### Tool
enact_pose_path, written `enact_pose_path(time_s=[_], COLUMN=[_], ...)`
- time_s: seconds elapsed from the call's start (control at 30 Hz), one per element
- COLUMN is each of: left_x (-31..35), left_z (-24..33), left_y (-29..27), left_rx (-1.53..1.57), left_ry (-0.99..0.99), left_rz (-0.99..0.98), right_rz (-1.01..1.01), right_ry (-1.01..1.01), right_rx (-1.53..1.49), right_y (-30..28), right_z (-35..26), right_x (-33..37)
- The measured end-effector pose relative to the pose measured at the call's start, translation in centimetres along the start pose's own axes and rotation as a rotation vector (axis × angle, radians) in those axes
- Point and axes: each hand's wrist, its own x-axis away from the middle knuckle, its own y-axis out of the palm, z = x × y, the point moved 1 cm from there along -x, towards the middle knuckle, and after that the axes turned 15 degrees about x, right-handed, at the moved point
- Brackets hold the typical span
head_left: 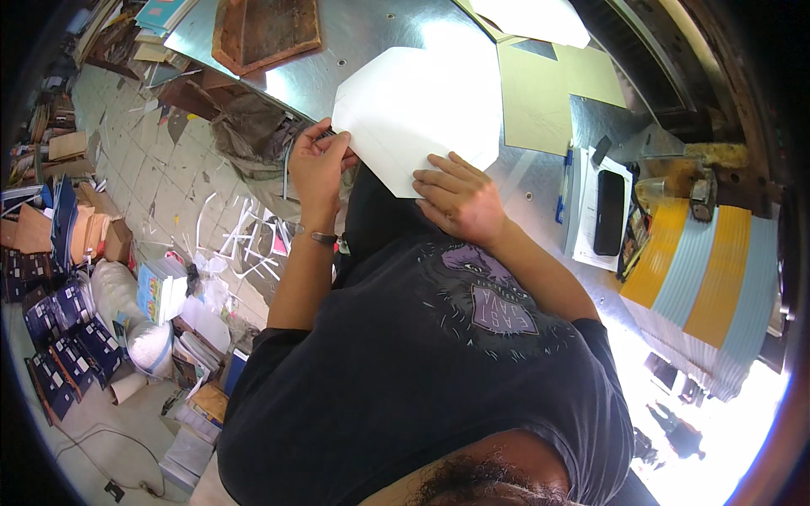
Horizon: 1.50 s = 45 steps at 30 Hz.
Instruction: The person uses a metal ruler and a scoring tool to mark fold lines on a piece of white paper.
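— What have I got under the hands right now?

— A white card sheet (418,114), cut to an eight-sided shape with clipped corners, flat on the shiny metal table (363,42). It sits at about twelve o'clock from my chest, its lower edge hanging over the table's near rim. Faint pencil lines cross it.

— And the hands themselves?

— My left hand (319,160) is at the sheet's nine o'clock edge, fingers curled narrow and pinching that edge; something thin and dark shows by the fingertips, but I cannot tell what it is. My right hand (460,201) lies flat and spread at the sheet's six o'clock corner, pressing it down, holding nothing.

— What is around it?

— At one to two o'clock from the sheet lie pale green card sheets (540,93), just beside it, with another white sheet (536,17) above them. At eleven o'clock there is a worn brown board (266,29), well apart. At three o'clock, a blue pen (563,185) next to a stack of papers with a black phone (609,211) on top. Further at four o'clock stands a pile of yellow and pale blue sheets (700,270).

— Anything in the way?

— My own dark shirt (422,363) hides the near table edge below the sheet. To the left, at nine o'clock, the tiled floor (160,169) is littered with white paper strips (236,236), cardboard boxes (101,236) and dark blue boxes (59,337), all well clear of the sheet.
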Motion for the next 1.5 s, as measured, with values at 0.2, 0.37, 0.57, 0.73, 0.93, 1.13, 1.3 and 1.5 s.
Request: enact_pose_path(time_s=[0.2, 0.37, 0.57, 0.73, 0.93, 1.13, 1.3, 1.5], left_x=[0.21, 0.13, 0.17, 0.0, -0.15, 0.05, 0.09, -0.02], left_z=[0.19, -0.01, 0.17, -0.06, -0.24, -0.01, 0.02, -0.15], left_y=[0.34, 0.22, 0.38, 0.22, 0.05, 0.29, 0.38, 0.14], left_rx=[-0.006, 0.015, -0.008, -0.001, -0.006, -0.02, -0.028, -0.023], left_ry=[0.003, 0.014, 0.02, 0.02, 0.02, 0.019, 0.017, 0.027], left_rz=[0.008, -0.004, -0.001, -0.005, -0.004, 0.0, 0.007, 0.003], right_rz=[-0.004, 0.007, -0.001, 0.008, 0.012, 0.018, 0.021, 0.026], right_ry=[0.011, 0.029, 0.033, 0.04, 0.058, 0.082, 0.099, 0.108], right_rx=[-0.015, -0.037, -0.042, -0.042, -0.057, -0.08, -0.096, -0.099], right_y=[-0.29, -0.15, -0.27, -0.08, -0.05, -0.13, -0.14, -0.06], right_z=[-0.03, 0.04, 0.09, 0.13, 0.17, 0.14, 0.1, 0.08], right_x=[-0.06, 0.06, 0.04, 0.16, 0.12, 0.08, 0.09, 0.1])
